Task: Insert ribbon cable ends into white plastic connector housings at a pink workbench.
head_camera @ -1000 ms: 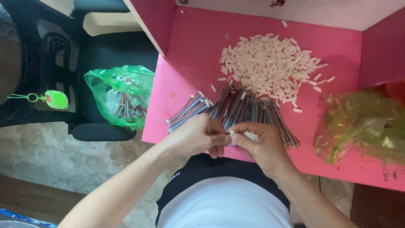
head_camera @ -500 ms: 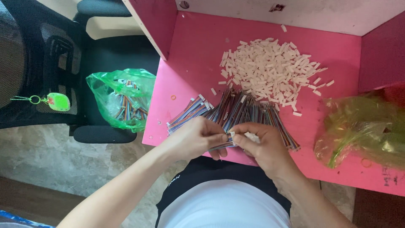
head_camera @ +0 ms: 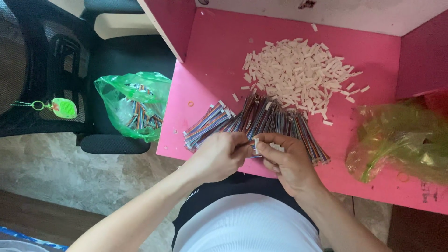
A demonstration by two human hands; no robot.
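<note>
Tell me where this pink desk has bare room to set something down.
Bare pink desk top lies left of the white connector pile, above the multicoloured wire bundles. Crowded: around both hands and beside the yellow-green plastic bag at right.

Bare pink desk [head_camera: 219, 56] open at left beyond the hands, wire bundles [head_camera: 261, 121] fanned right ahead, white connector pile [head_camera: 298, 70] behind them, crumpled bag [head_camera: 401, 140] blocking the right, pink walls [head_camera: 422, 60] closing back and right side

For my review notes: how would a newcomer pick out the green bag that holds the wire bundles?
Start at the pink table and look off its left edge. There a green bag rests on a black chair. Unlike the yellowish bag on the table's right, striped cable bundles show through it.
</note>
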